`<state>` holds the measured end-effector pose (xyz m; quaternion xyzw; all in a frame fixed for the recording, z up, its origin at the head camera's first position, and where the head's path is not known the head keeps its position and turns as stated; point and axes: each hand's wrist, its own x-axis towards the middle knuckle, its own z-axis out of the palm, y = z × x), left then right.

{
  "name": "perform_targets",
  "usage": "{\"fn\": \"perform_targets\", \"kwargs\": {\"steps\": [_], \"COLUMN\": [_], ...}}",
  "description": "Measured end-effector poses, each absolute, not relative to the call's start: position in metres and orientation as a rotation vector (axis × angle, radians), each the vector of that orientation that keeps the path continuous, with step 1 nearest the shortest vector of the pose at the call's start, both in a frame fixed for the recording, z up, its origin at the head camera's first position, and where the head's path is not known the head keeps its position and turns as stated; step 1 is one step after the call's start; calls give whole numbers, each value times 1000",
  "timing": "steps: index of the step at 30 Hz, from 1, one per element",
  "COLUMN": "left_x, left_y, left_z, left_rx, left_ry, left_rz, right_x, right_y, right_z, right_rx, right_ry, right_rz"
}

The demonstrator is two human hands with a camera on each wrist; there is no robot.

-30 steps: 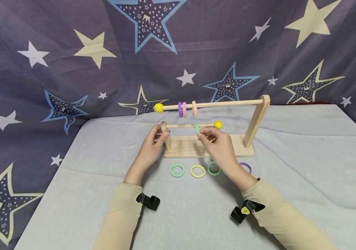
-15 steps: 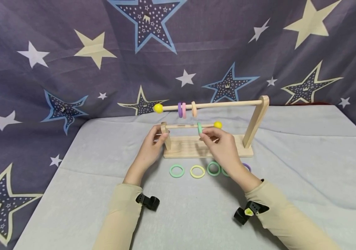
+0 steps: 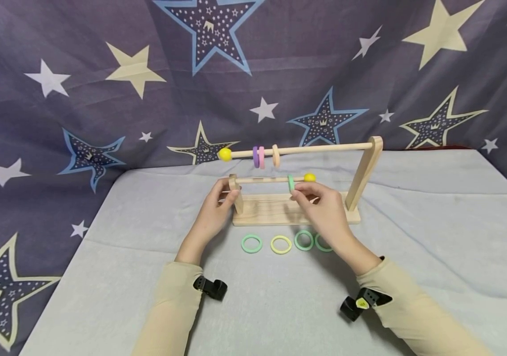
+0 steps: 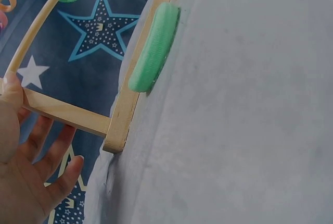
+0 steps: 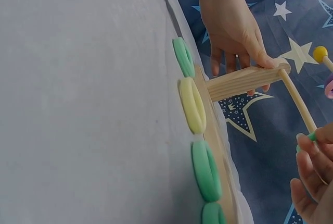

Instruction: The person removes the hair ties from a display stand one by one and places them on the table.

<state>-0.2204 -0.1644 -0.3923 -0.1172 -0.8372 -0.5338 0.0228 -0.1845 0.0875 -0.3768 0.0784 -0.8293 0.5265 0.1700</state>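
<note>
Likely partway: pinching green ring (image 3: 291, 182) around lower rod (image 3: 259, 180) near yellow ball (image 3: 309, 177) with right hand (image 3: 324, 207), gripping short wooden post (image 3: 238, 201) with left hand (image 3: 210, 210), with purple ring (image 3: 255, 157), pink ring (image 3: 261, 157) and peach ring (image 3: 276, 156) on upper rod (image 3: 320, 148) and three green rings (image 4: 154, 49) plus yellow ring (image 5: 189, 104) loose on tabletop (image 3: 271, 306).

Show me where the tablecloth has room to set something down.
Bare tablecloth lies between the left sleeve and right sleeve, in front of the yellow ring and green rings; more lies right of the tall post. Crowded: the strip before the wooden base, where those rings lie, and the short rod, where the right hand pinches another green ring.
</note>
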Motion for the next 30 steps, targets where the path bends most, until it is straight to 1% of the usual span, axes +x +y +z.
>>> {"fn": "perform_targets", "kwargs": {"steps": [30], "left_x": [-220], "left_y": [-165], "left_z": [-395], "left_rx": [-371], "left_ry": [-2590], "left_rz": [-1641], "right_x": [-180], "right_y": [112], "right_z": [-381], "right_rx": [211], "right_ry": [-2299], "right_rz": [1461]}}
